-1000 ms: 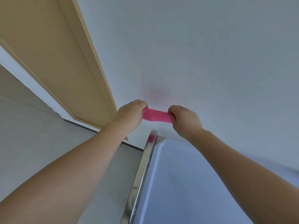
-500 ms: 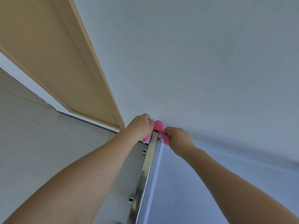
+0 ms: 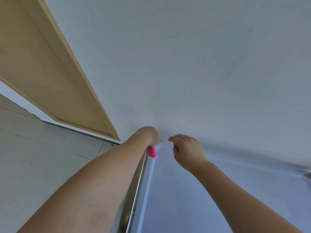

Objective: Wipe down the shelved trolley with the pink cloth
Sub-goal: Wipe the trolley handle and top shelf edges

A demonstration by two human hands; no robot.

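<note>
Pink cloth (image 3: 151, 152) gripped by left hand (image 3: 146, 135) at trolley (image 3: 176, 190) corner.

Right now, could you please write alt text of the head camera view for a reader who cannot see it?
A person's left hand holds a pink cloth at the far corner of a trolley's metal rail, next to a white wall. The right hand hovers beside it, fingers loosely curled, holding nothing. A tan door stands at left.
</note>
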